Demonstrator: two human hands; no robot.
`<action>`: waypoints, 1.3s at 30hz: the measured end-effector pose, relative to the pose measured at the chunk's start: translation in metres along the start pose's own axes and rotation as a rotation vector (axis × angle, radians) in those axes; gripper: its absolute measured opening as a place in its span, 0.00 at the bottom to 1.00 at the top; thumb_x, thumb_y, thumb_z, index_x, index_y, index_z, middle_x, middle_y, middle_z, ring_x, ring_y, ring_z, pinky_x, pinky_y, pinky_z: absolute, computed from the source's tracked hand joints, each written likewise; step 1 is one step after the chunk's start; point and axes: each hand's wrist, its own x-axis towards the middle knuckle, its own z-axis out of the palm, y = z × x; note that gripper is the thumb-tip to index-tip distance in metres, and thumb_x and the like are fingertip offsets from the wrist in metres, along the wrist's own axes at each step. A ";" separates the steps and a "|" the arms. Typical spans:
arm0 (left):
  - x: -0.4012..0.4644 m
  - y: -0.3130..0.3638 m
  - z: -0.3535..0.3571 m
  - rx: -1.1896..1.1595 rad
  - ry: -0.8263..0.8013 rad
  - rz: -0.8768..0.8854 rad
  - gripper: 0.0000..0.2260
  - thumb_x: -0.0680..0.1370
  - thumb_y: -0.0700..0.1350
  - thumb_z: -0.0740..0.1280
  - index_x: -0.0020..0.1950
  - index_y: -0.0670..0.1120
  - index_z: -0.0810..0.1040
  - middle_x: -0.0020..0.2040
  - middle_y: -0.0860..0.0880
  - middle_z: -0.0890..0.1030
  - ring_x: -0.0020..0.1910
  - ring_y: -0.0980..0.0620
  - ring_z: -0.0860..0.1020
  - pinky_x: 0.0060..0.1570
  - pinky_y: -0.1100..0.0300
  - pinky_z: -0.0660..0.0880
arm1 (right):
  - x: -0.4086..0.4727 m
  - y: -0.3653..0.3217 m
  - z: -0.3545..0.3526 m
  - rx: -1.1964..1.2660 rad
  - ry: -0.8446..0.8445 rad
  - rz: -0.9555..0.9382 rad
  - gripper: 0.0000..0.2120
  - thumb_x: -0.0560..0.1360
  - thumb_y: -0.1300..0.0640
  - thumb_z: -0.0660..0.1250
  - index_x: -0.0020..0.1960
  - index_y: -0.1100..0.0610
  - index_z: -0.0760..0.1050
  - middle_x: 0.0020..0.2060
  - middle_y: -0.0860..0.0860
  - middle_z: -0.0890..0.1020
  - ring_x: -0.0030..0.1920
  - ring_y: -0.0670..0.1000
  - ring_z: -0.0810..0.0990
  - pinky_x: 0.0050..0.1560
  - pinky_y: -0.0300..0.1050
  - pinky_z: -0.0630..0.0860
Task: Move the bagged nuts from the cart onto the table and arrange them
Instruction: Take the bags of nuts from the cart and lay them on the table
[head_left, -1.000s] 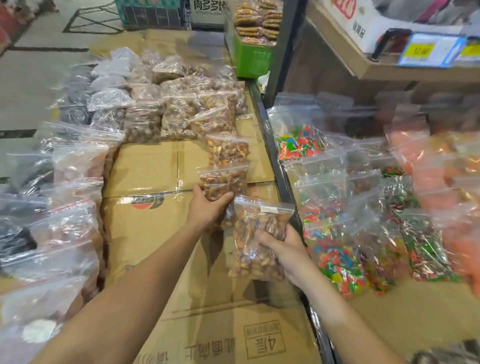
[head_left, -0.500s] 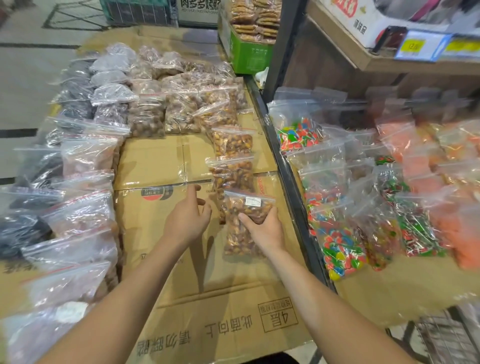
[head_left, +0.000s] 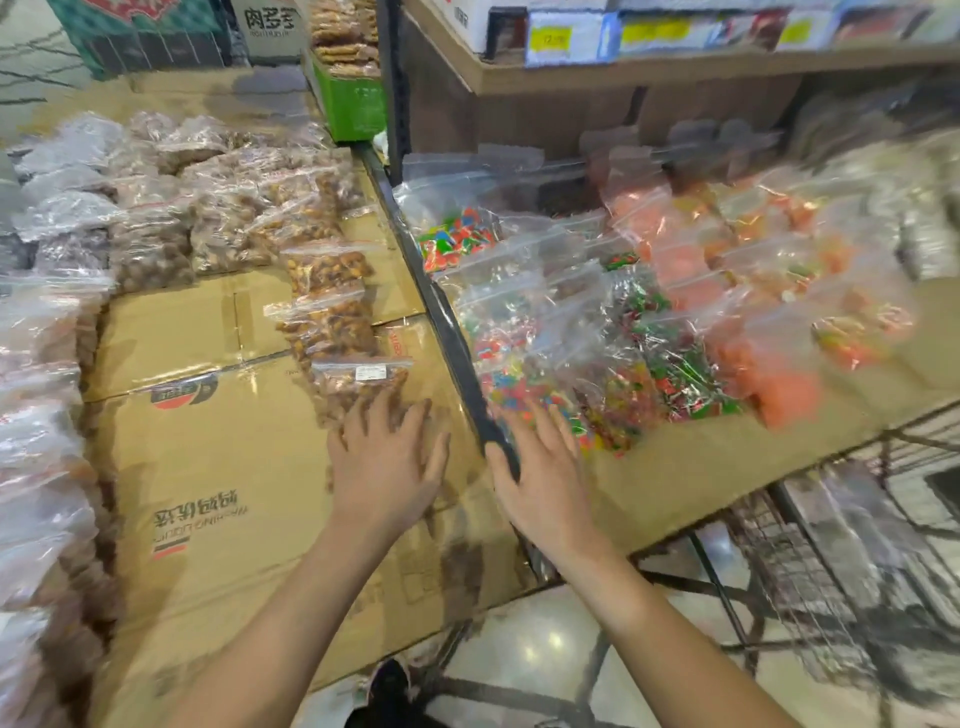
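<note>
Left hand (head_left: 387, 457), flat and released, lay on the nearest nut bag (head_left: 358, 387), its length toward the worktop's (head_left: 208, 467) far edge; right hand (head_left: 540, 467) was empty.

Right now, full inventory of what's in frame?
nut bags: many, clear with brown contents, in columns on the cardboard table top.
nearest nut bag: one, white label, under the left fingertips.
pale bags: several, clear, left edge, blurred.
cardboard boxes: several, tan, flattened as table surface.
candy bags: many, multicoloured and orange, right-hand shelf.
green crate: one, far centre.
price tags: several, yellow, upper shelf.
wire cart: one, dark, lower right.
left hand: flat, open.
right hand: open, empty.
</note>
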 end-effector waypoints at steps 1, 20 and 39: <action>-0.004 0.019 0.005 0.012 -0.007 0.032 0.24 0.79 0.63 0.54 0.70 0.55 0.74 0.74 0.43 0.71 0.72 0.35 0.67 0.67 0.36 0.65 | -0.010 0.018 -0.008 -0.014 0.028 0.007 0.29 0.83 0.38 0.51 0.80 0.49 0.66 0.82 0.51 0.62 0.82 0.56 0.54 0.81 0.58 0.56; -0.083 0.391 0.126 0.053 -0.219 0.761 0.25 0.78 0.61 0.59 0.68 0.48 0.79 0.70 0.37 0.75 0.65 0.32 0.73 0.58 0.37 0.69 | -0.215 0.320 -0.144 -0.205 0.166 0.667 0.31 0.83 0.37 0.50 0.79 0.52 0.67 0.80 0.56 0.66 0.80 0.64 0.61 0.77 0.65 0.62; 0.023 0.608 0.276 0.135 -0.583 0.943 0.23 0.81 0.58 0.59 0.71 0.48 0.74 0.72 0.38 0.71 0.71 0.35 0.69 0.66 0.39 0.68 | -0.173 0.531 -0.146 -0.006 0.139 1.074 0.40 0.79 0.35 0.42 0.80 0.59 0.63 0.79 0.58 0.66 0.81 0.61 0.60 0.82 0.56 0.52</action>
